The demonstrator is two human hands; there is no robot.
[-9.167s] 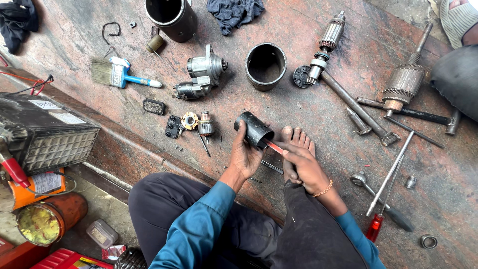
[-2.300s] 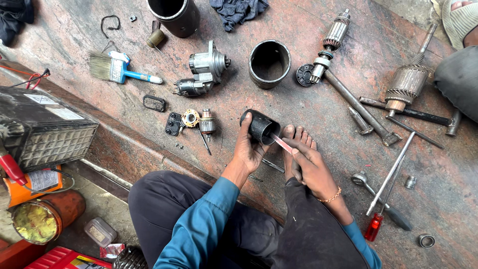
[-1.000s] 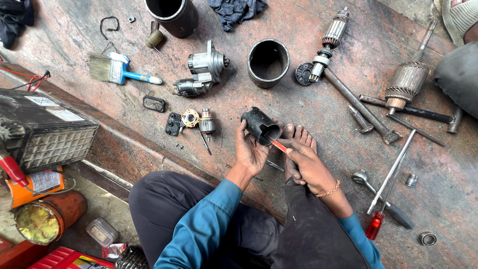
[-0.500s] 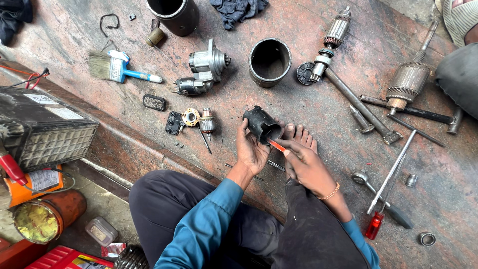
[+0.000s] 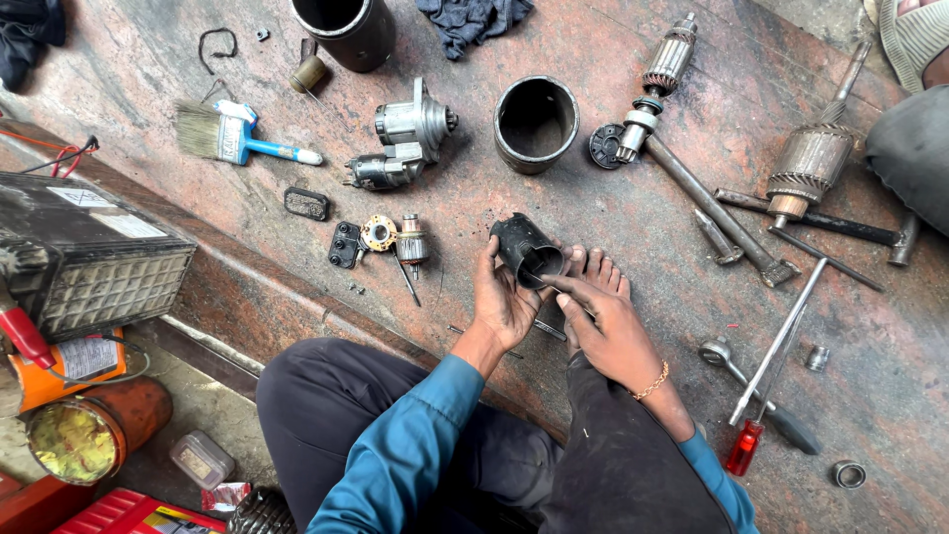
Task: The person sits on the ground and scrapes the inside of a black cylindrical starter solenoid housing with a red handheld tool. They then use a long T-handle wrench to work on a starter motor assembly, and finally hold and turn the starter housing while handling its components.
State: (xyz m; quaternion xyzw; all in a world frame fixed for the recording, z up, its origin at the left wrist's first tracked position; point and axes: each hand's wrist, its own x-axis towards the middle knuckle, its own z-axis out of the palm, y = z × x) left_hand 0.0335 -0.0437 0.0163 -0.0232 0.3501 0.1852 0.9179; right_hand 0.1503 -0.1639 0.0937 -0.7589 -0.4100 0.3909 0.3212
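Reddish stone floor [image 5: 633, 227], grimy, workshop corner. Left hand [image 5: 502, 302] grasps a black cylinder [image 5: 526, 249] just above the bare foot [image 5: 591, 272]. Right hand [image 5: 603, 321] pinches something at its mouth; what, unclear. Two rotors beyond the cylinder, one brush [image 5: 232, 138]. Battery [image 5: 84, 252] cut off at frame edge.

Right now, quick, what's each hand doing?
Left hand: closed around the small black cylinder.
Right hand: fingers reach to the cylinder's open end; grip cannot be told.
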